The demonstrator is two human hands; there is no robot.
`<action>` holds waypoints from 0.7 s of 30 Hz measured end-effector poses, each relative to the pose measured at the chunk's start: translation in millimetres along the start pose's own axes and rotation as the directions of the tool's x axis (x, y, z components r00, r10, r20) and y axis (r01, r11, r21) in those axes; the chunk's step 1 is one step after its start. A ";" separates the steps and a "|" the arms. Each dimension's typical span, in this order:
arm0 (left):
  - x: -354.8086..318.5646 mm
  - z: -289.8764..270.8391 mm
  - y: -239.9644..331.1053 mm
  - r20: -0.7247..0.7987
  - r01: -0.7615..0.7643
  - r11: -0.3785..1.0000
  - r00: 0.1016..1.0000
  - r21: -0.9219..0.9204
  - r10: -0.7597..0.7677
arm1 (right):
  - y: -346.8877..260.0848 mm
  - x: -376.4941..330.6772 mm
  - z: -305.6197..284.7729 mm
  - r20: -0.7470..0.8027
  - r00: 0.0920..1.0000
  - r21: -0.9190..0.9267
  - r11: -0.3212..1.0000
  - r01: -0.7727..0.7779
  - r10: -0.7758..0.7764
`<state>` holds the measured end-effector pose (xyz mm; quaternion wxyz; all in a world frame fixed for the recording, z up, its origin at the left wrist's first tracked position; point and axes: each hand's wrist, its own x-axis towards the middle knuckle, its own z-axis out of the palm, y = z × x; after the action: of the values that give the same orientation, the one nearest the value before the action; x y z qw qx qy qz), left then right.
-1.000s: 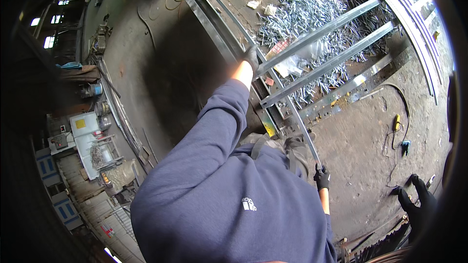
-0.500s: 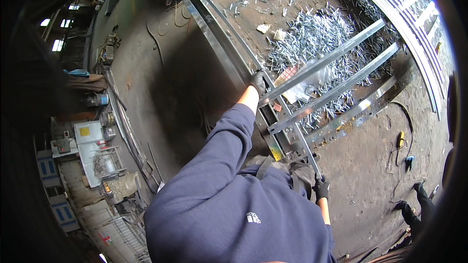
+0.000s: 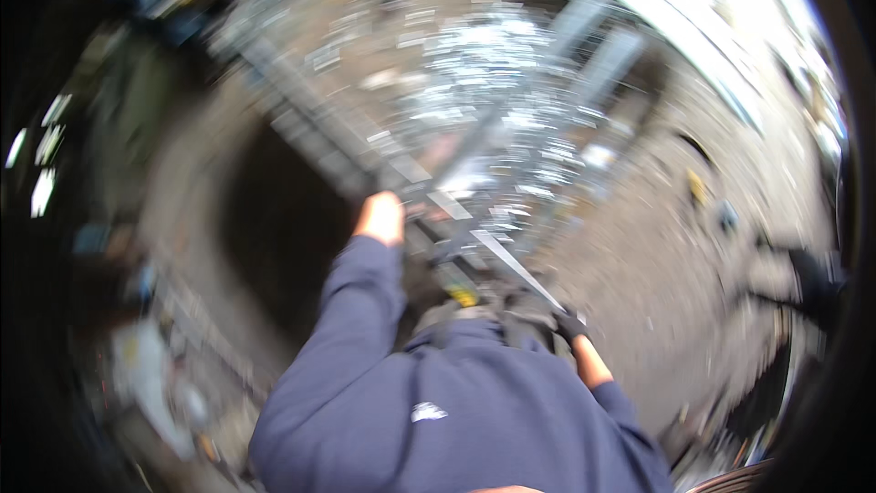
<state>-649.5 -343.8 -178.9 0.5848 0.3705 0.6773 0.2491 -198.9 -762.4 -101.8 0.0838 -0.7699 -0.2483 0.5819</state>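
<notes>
My right hand, in a dark glove, is closed round the near end of a long, narrow metal bar. From there the bar slants forward and left across a metal frame. Farther up the same line is my gloved left hand, beside the bar and frame. Motion smears its fingers, so I cannot make out its grip. Two crosspieces of the frame, blurred, reach toward the far right. A yellow patch marks the frame's near end, close to my body.
A heap of small shiny metal pieces lies beyond the frame. Long metal lengths are stacked at the far right. A yellow tool and a blue one lie on the floor at right, near another person's dark-clothed legs.
The whole view has swung and blurred, shifting the frame and heap leftward. My left hand now appears farther left and a little lower. My right hand stays at the bar's near end.
</notes>
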 end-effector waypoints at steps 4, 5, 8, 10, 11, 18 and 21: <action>16.6 -2.7 -13.8 0.181 -0.094 0.990 0.981 0.101 0.074 | -9.8 -0.1 -15.9 0.110 0.976 -0.058 0.979 0.197 -0.190; 14.9 0.8 -15.4 0.206 -0.106 0.988 0.975 0.113 0.081 | -11.6 0.4 -20.1 0.187 0.978 -0.177 0.977 0.122 -0.089; 3.5 4.6 -10.3 0.301 -0.336 0.875 0.924 0.348 0.235 | -13.4 -3.3 -19.3 0.156 0.972 -0.273 0.938 0.212 -0.174; -1.7 10.7 -1.9 0.239 0.043 0.997 0.971 -0.063 -0.027 | -17.0 -6.8 -15.2 0.148 0.930 -0.339 0.866 0.368 -0.337; -2.9 12.7 4.7 0.043 0.303 0.762 0.939 -0.573 -0.341 | -17.4 -12.2 -14.1 0.097 0.899 -0.274 0.857 0.436 -0.426; -0.5 35.7 5.6 0.051 0.307 0.875 0.949 -0.374 -0.312 | -31.5 -21.6 -19.4 0.075 0.960 -0.278 0.919 0.278 -0.268; -6.8 32.2 -1.9 -0.064 0.284 0.864 0.938 -0.416 -0.340 | -29.8 -17.1 -15.4 0.092 0.952 -0.194 0.933 0.303 -0.291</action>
<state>-618.2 -353.4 -182.3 0.6334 0.1107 0.7009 0.3086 -196.4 -742.5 -70.0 0.0828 -0.7096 -0.4232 0.5572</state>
